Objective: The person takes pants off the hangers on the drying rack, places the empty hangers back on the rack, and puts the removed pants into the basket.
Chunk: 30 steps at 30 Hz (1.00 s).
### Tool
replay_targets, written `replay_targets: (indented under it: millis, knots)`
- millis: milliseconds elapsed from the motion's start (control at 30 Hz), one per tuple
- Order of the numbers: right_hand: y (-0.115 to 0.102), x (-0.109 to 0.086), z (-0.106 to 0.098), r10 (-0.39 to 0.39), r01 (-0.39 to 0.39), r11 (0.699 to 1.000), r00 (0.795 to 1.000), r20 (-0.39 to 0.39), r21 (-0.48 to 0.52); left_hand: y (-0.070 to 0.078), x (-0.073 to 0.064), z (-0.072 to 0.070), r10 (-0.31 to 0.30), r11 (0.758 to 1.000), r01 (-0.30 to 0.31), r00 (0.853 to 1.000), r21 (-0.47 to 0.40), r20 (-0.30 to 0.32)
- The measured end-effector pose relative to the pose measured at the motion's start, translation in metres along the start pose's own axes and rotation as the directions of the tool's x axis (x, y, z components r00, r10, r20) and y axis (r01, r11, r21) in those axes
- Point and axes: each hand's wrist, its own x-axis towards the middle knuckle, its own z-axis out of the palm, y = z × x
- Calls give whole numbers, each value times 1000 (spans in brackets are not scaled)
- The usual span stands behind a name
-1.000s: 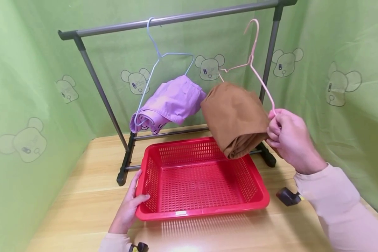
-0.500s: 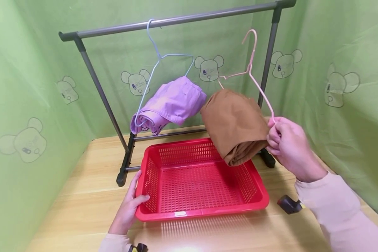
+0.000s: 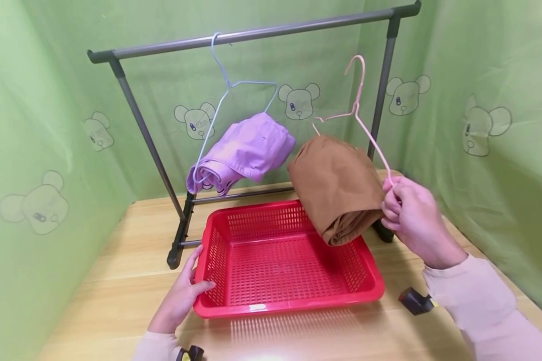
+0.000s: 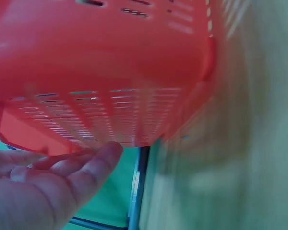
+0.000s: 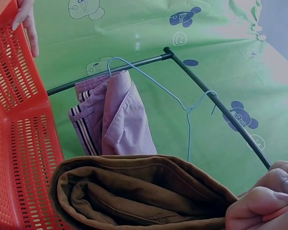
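Observation:
My right hand (image 3: pixel 413 213) pinches the lower right corner of a pink wire hanger (image 3: pixel 358 108). Folded brown trousers or similar brown cloth (image 3: pixel 336 185) hang over its bottom bar, close above the basket's right back corner. The hanger's hook is free of the rack bar. At the left, my left hand (image 3: pixel 182 293) grips the side rim of a red perforated plastic basket (image 3: pixel 289 304), thumb inside and fingers outside. In the right wrist view, the rolled end of the brown cloth (image 5: pixel 134 191) faces the camera beside my right fingers (image 5: pixel 259 206).
A grey metal rack (image 3: pixel 162 48) stands behind the basket on the wooden table (image 3: pixel 104 301). From its bar hangs a blue hanger (image 3: pixel 214 113) bearing a folded purple garment with striped trim (image 3: pixel 253 143). Green curtains (image 3: pixel 36 100) printed with bear faces enclose the back and sides.
My right hand has lowered the pink hanger and brown cloth slightly, nearer the basket. The left hand keeps its grip on the rim, and the purple garment hangs as before.

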Motion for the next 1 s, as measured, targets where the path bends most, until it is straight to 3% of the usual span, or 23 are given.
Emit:
replay_targets:
  millis: [133,233,333,433,500,567,633,700,767,800,900,1000]
  knots:
    - [2,-1,-1,-12,12,1000,1000,9,5,10,4,-2,18,990,-17,1000,142,-7]
    - [3,-2,-2,-13,13,1000,1000,13,7,20,8,-6,71,952,-68,998,298,4]
    - [3,-3,-2,-8,8,1000,1000,8,6,33,10,-11,103,890,-100,995,445,18]
    - [3,-3,-1,-7,7,1000,1000,9,0,45,9,-14,98,816,-89,995,572,14]
    - [4,-3,-1,-9,9,1000,1000,12,-12,53,7,-16,101,764,-103,994,637,39]
    - [4,-3,0,-11,11,1000,1000,17,-22,62,5,-18,107,733,-144,990,665,97]
    - [5,-3,0,-11,12,1000,1000,18,-29,72,3,-21,92,740,-192,978,644,186]
    - [5,-4,0,-11,11,1000,1000,18,-28,80,3,-25,53,778,-222,955,588,290]
    - [5,-4,-1,-10,10,1000,1000,16,-25,87,4,-28,-8,818,-231,912,527,411]
    - [5,-4,-1,-9,10,1000,1000,13,-27,90,5,-29,-35,829,-240,880,505,475]
    - [5,-4,-3,-7,7,1000,1000,7,-30,93,10,-31,-52,829,-334,753,449,656]
    - [6,-4,-3,-5,5,999,1000,3,-38,93,18,-30,37,802,-492,608,340,793]
